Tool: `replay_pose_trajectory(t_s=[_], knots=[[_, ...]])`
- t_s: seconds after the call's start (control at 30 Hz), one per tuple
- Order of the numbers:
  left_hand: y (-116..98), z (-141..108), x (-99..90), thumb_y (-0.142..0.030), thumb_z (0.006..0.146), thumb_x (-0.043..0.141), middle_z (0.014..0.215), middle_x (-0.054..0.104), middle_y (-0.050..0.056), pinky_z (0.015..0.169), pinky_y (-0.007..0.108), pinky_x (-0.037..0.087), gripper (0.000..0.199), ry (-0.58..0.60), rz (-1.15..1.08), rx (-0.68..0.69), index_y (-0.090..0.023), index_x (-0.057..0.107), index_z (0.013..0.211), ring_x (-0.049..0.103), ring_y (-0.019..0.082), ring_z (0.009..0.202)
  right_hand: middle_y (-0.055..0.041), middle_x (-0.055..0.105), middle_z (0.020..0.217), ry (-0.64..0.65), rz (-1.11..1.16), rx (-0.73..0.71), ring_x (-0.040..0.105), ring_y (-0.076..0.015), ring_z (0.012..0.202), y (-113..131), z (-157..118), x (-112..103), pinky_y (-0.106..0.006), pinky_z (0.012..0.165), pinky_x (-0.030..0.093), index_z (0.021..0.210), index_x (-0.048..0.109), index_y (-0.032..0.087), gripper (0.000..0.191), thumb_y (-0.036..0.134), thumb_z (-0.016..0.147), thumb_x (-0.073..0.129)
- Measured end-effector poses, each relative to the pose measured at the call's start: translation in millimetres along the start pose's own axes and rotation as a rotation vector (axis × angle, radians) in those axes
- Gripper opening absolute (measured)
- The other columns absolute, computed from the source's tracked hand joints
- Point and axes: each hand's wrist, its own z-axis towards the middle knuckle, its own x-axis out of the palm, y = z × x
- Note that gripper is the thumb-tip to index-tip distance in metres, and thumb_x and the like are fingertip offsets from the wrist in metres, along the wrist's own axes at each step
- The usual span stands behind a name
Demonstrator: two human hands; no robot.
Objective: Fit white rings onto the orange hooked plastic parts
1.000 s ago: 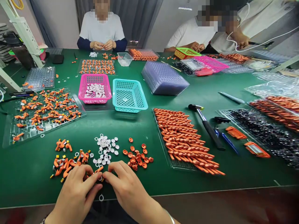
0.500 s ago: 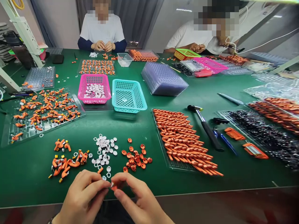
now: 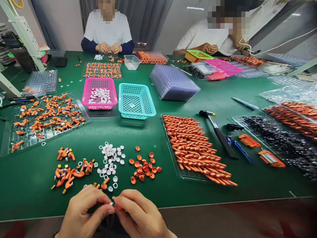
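Note:
My left hand (image 3: 85, 210) and my right hand (image 3: 142, 211) meet at the table's front edge, both closed in a pinch. Between the fingertips is a small orange earbud piece (image 3: 119, 208), mostly covered by my right fingers. A silver bit (image 3: 112, 204) shows at my left thumb and finger, and a yellow tip sticks up beside it. Just beyond my hands lie white discs and rings (image 3: 109, 158), a group of round orange caps (image 3: 142, 170), and curved orange earbud pieces with yellow and silver ends (image 3: 66, 175).
A clear tray of earbud pieces (image 3: 49, 115) lies left, a tray of orange stems (image 3: 193, 148) right. Beyond stand a pink basket (image 3: 99, 107) of white discs, a turquoise basket (image 3: 137, 114) and stacked clear trays (image 3: 173, 84). A hammer (image 3: 223, 140) lies right. Two co-workers sit opposite.
My hands have drawn slightly down toward me, and the fingertips have closed in around the piece. A yellow tip now shows, and loose orange pieces behind my left hand have come into view.

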Motion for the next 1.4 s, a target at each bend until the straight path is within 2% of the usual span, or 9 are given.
replay_pose_trajectory(t_s=[0.13,0.27,0.37,0.53,0.73,0.93,1.17,1.4], knots=[[0.5,-0.7,2.0,-0.020,0.093,0.063,0.071,0.067,-0.004,0.061,0.022,0.049,0.013,-0.012,0.017,0.039,-0.024,0.062,0.081,0.062,0.013,0.065,-0.0043,0.063,0.073,-0.028,-0.038,0.009,0.060,-0.0160,0.062,1.2,0.1,2.7,-0.025,0.054,0.053,0.094,0.060,0.019,0.020,0.003,0.085,0.053],[0.2,-2.5,4.9,-0.016,0.093,0.063,0.075,0.068,-0.003,0.066,0.024,0.051,0.009,-0.015,0.011,0.090,-0.024,0.062,0.087,0.063,0.014,0.070,0.0004,0.055,0.064,-0.026,0.045,0.101,0.051,-0.0134,0.054,5.4,6.1,-0.3,-0.023,0.046,0.042,0.082,0.057,0.021,0.018,0.004,0.081,0.049],[-1.5,-4.0,6.0,-0.013,0.091,0.064,0.079,0.069,-0.001,0.067,0.025,0.052,0.012,-0.021,0.008,0.109,-0.024,0.063,0.093,0.064,0.015,0.071,0.0013,0.052,0.063,0.020,0.129,0.184,0.051,-0.0134,0.055,7.4,9.6,-5.1,-0.024,0.048,0.041,0.079,0.056,0.021,0.016,0.007,0.081,0.049],[-6.0,-2.5,6.4,-0.005,0.087,0.062,0.082,0.071,0.000,0.067,0.024,0.054,0.022,-0.029,0.029,0.136,-0.024,0.063,0.098,0.067,0.015,0.073,0.0015,0.052,0.066,0.009,0.203,0.287,0.050,-0.0134,0.056,6.9,7.7,-8.7,-0.024,0.049,0.039,0.077,0.055,0.021,0.012,0.011,0.082,0.052],[-12.3,2.9,6.7,-0.005,0.085,0.058,0.076,0.071,-0.002,0.067,0.023,0.054,0.019,-0.024,0.087,0.129,-0.023,0.061,0.089,0.068,0.013,0.068,0.0026,0.049,0.067,0.025,0.313,0.453,0.046,-0.0121,0.055,6.0,3.2,-6.3,-0.024,0.050,0.037,0.073,0.053,0.021,0.012,0.016,0.084,0.054],[-16.3,4.8,8.8,-0.007,0.085,0.057,0.074,0.070,-0.004,0.069,0.023,0.053,0.016,-0.020,0.132,0.089,-0.023,0.060,0.083,0.068,0.013,0.067,0.0038,0.043,0.066,0.000,0.399,0.499,0.041,-0.0114,0.054,-0.4,-6.5,2.8,-0.022,0.045,0.032,0.074,0.050,0.021,0.013,0.023,0.087,0.052],[-17.6,5.9,10.9,-0.008,0.084,0.054,0.070,0.066,-0.003,0.065,0.024,0.051,0.016,-0.019,0.157,0.064,-0.023,0.057,0.078,0.065,0.013,0.064,0.0045,0.041,0.065,0.006,0.486,0.580,0.038,-0.0108,0.054,1.0,-5.3,4.8,-0.022,0.043,0.028,0.073,0.049,0.021,0.020,0.031,0.087,0.057],[-17.5,4.9,12.1,-0.006,0.082,0.052,0.068,0.062,-0.005,0.065,0.024,0.048,0.017,-0.011,0.161,0.077,-0.023,0.053,0.076,0.060,0.012,0.062,0.0065,0.037,0.065,0.137,0.793,0.842,0.032,-0.0107,0.057,8.8,7.6,-6.3,-0.022,0.052,0.030,0.074,0.047,0.021,0.035,0.050,0.084,0.063]])
